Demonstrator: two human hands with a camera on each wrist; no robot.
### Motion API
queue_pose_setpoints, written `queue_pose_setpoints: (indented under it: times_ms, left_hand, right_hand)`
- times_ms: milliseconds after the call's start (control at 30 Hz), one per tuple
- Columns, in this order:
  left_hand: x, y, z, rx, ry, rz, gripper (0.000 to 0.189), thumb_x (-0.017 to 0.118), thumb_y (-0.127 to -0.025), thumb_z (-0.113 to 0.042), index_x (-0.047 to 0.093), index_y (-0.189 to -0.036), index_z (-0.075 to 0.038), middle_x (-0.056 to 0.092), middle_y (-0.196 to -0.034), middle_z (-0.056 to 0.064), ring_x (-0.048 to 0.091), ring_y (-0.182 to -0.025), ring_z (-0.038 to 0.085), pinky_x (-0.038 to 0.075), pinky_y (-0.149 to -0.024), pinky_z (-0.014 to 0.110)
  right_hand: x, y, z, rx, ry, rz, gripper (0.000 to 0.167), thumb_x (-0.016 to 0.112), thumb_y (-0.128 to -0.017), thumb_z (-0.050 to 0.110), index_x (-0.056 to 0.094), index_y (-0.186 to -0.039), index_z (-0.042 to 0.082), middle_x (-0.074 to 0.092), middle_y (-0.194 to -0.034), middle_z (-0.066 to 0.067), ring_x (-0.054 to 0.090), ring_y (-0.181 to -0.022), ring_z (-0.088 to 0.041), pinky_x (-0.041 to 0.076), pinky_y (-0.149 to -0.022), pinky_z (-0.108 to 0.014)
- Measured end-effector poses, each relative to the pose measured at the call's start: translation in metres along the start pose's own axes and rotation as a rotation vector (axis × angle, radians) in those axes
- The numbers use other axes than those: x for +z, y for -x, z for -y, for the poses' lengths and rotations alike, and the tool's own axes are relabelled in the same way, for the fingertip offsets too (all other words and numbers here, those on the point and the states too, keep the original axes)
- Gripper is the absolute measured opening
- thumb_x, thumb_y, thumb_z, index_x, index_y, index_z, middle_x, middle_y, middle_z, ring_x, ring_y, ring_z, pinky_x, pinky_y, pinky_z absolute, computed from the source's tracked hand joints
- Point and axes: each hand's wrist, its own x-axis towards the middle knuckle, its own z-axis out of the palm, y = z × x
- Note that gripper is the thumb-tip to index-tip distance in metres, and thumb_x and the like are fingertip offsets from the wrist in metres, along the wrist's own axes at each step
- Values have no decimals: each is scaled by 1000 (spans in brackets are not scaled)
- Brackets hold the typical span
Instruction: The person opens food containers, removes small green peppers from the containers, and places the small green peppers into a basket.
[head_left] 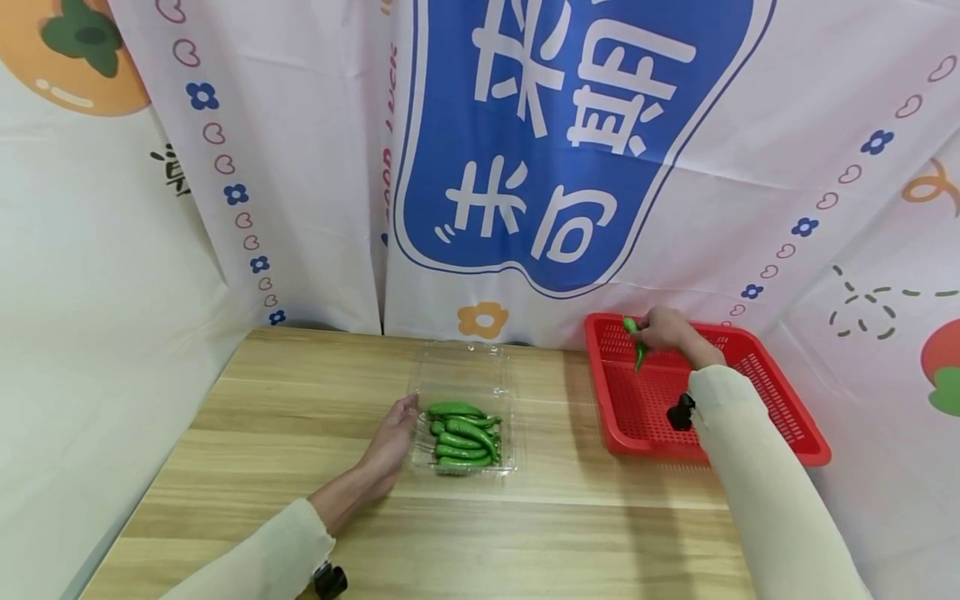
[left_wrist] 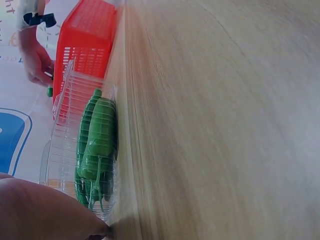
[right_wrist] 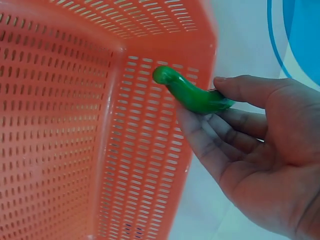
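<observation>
Head view shows a right hand [head_left: 663, 329] above the far-left corner of a red perforated plastic basket [head_left: 622, 442], carrying one slim green chili pepper [right_wrist: 190, 97]. Further green chili peppers [head_left: 467, 444] lie side by side within a clear plastic clamshell container [head_left: 507, 442], lid folded back, on a pale wood-grain table [head_left: 570, 525]. A left hand [head_left: 387, 443] rests against the container's left side.

Handling advice, in the inspector's judgement: carry the pepper clear of the basket's rim, keep the pressure light so that its smooth skin neither bruises nor slips, and hold the light container steady throughout, without squeezing its thin wall.

Grip findings: in the right wrist view, the right thumb presses on the pepper from one side and the fingers support it from the other; a pinch, with the bulbous end protruding free. Contact between pepper and basket cannot be determined. The left fingers are partly hidden; whether they pinch the container or merely lie against it cannot be told.
</observation>
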Motion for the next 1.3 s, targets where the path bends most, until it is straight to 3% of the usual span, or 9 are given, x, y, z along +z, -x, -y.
queue_pose_setpoints:
  times_ms: [267,633,800,1000,1300]
  left_hand:
    - [0,0,0,5,2,-2,55,24,-116,-14,10,-166,3,2,-176,25,-1,-161,46,1,-131,62]
    - [1,-1,3,-12,1,-14,55,24,-115,-14,12,-167,1,4,-176,23,2,-162,45,2,-131,62]
    - [0,-2,4,-9,5,-9,55,24,-115,-14,11,-167,2,3,-176,23,2,-162,44,2,-131,61]
    - [0,-1,3,3,7,-1,56,24,-116,-15,10,-167,3,2,-176,24,1,-162,45,2,-131,61]
    - [0,-1,3,2,9,0,56,24,-116,-16,10,-166,3,2,-176,24,1,-162,45,2,-131,61]
  right_hand:
    - [12,-8,-11,55,-83,68,29,65,-102,9,70,-76,-2,65,-62,-5,65,-58,-14,61,-64,-30]
    - [27,-7,-15,145,-260,160,26,66,-103,7,69,-80,-5,64,-62,-6,66,-55,-12,64,-64,-28]
    - [35,-10,-12,188,-267,197,23,66,-103,7,68,-83,-4,61,-64,-5,65,-57,-12,66,-71,-33]
    - [44,-11,-6,204,-233,232,22,66,-101,7,67,-81,-2,61,-64,-5,64,-57,-12,65,-66,-30]
    - [49,-15,4,280,-199,280,13,69,-101,9,63,-94,-1,59,-73,-6,67,-60,-13,66,-66,-29]
